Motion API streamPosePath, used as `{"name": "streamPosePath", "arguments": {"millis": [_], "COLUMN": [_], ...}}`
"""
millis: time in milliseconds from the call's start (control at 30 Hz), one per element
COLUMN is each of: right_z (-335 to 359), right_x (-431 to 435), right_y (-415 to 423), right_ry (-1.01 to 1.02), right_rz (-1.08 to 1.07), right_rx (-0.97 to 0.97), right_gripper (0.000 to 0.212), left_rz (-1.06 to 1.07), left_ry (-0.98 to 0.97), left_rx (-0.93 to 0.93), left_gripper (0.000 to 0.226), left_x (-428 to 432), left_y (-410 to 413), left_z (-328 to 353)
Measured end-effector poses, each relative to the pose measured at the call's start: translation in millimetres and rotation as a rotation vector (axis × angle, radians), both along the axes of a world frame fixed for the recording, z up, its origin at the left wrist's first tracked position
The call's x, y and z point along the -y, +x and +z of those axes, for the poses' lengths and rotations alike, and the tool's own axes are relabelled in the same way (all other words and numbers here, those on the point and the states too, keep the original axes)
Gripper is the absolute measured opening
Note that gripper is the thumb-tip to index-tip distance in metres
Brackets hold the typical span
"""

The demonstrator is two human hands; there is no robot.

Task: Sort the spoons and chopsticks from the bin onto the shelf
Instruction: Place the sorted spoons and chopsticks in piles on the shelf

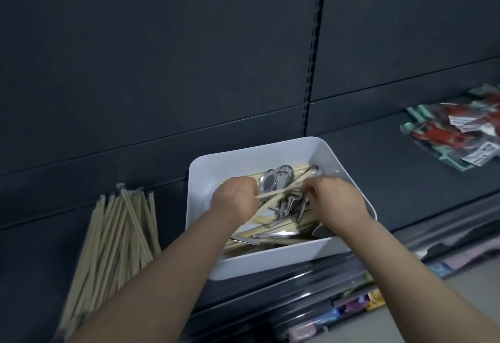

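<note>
A white bin (pixel 205 169) stands on the dark shelf (pixel 378 169), holding mixed metal spoons (pixel 276 179) and pale wooden chopsticks (pixel 259 233). Both my hands are inside it. My left hand (pixel 235 194) is closed on one end of a wrapped chopstick pair (pixel 281 190) that slants up to the right. My right hand (pixel 335 196) pinches the same chopsticks near the other end. A pile of sorted wrapped chopsticks (pixel 116 237) lies on the shelf left of the bin.
Packaged goods in red and teal wrapping (pixel 454 131) lie on the shelf at the far right. A slotted upright (pixel 313 53) runs down the dark back panel. Lower shelves with colourful packets (pixel 357 302) show below the front edge.
</note>
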State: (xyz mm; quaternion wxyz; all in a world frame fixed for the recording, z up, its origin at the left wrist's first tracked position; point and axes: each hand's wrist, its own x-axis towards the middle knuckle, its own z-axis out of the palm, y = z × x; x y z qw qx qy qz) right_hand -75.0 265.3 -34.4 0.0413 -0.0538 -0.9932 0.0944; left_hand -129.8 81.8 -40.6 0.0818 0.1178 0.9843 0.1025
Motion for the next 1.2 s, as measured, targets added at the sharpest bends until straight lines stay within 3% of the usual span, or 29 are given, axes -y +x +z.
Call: {"name": "streamPosePath", "arguments": {"millis": [200,333,433,667,800,1000,1200], "right_z": [0,-2,-2,0,2,2,8], "right_x": [-2,-3,-4,-7,-4,11,31], "right_y": [0,-2,-2,4,4,-1,-9], "right_ry": [-0.057,-0.071,-0.086,-0.088,-0.094,-0.002,0.269], "right_rz": [0.045,-0.013,-0.067,-0.048,0.075,0.293,0.372], "right_rx": [0.005,-0.032,-0.042,-0.015,0.035,0.241,0.249], "right_gripper": [0.030,0.031,0.030,0.036,0.032,0.028,0.030], "left_rz": [-0.001,0.040,-0.008,-0.126,-0.064,0.135,0.262], "left_ry": [-0.233,-0.099,0.027,-0.217,-0.081,0.357,0.750], "left_rx": [-0.005,-0.102,0.007,-0.021,-0.016,-0.066,0.002], "left_gripper": [0.025,0.012,0.017,0.013,0.013,0.017,0.017], "left_x": [-7,-14,-29,-40,-31,-12,-3], "left_y": [-10,-8,-3,0,-7,-8,-6], "left_z": [-12,-1,6,-9,-4,11,22]}}
